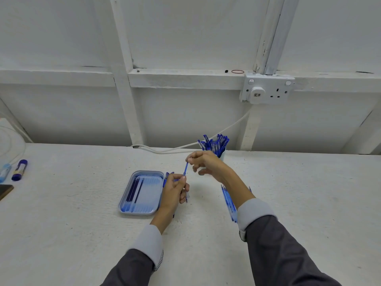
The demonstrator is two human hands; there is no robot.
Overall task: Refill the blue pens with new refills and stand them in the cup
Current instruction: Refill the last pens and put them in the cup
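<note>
My left hand (175,189) grips a clear pen barrel (187,195) above the table, just right of the tray. My right hand (206,163) pinches the upper end of a blue refill (185,169) whose lower end meets the barrel's top at my left fingers. A white cup (222,156) behind my right hand holds several blue pens (214,143) standing upright. A grey-blue tray (132,210) holds a few dark blue refills (135,188) along its left side. More blue pens (228,201) lie on the table under my right forearm.
A blue-capped glue stick (19,169) and a pale blue tube (5,172) lie at the far left, with a dark flat object (5,191) below them. A white cable (185,146) runs along the back of the table to a wall socket (267,89).
</note>
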